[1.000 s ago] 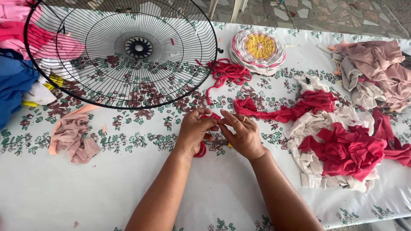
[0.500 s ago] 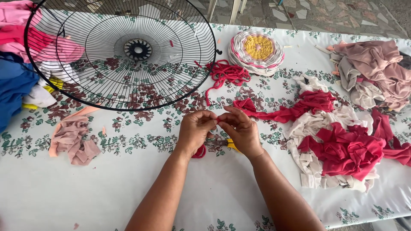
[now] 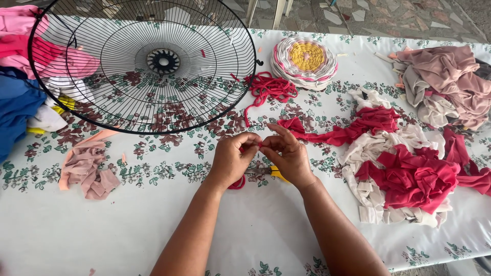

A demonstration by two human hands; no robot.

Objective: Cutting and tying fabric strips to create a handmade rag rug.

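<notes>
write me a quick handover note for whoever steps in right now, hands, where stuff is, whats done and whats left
Left hand: fingers pinched on a red fabric strip, whose end curls out below the palm.
Right hand: fingertips meet the left hand's on the same strip.
Yellow-handled tool: on the tablecloth, partly under the right hand.
Black fan grille: far left, bare of weaving.
Red strip bundle: beside the grille.
Round woven mat: far centre, looks finished.
Red and white scrap pile: to the right.
Pink scraps: to the left.
Done: strips cut, one mat woven.
Left: the pinched strip is still being worked; the piles are unused.
</notes>
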